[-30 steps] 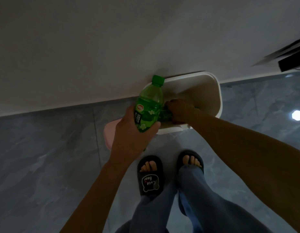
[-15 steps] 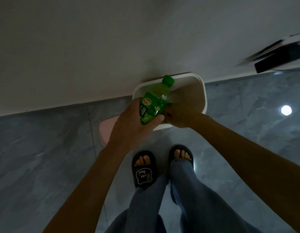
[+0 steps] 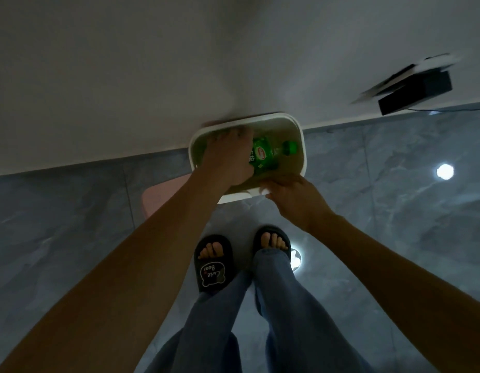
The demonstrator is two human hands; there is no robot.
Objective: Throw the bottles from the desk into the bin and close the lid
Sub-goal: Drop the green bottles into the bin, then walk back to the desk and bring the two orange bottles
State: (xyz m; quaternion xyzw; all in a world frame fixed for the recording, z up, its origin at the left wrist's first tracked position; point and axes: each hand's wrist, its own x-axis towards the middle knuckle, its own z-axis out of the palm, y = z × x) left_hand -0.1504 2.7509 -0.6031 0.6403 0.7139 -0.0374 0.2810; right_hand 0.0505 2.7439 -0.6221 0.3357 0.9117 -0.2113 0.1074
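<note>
A white open bin (image 3: 300,135) stands on the floor against the wall. A green plastic bottle (image 3: 268,156) with a green cap lies tilted inside the bin's opening, cap to the right. My left hand (image 3: 228,157) reaches into the bin and is shut on the bottle's lower half. My right hand (image 3: 290,195) rests on the bin's near rim, fingers spread, with nothing in it. The pink lid (image 3: 163,196) hangs at the bin's left side, partly hidden by my left forearm.
My feet in black slippers (image 3: 214,262) stand just before the bin on the grey marbled floor. A black box (image 3: 414,92) with a cable sits by the wall at the right. Bright light reflections (image 3: 445,171) show on the floor.
My left hand has carried the green bottle from above the near rim down into the bin. My right hand has come out of the bin onto its near rim.
</note>
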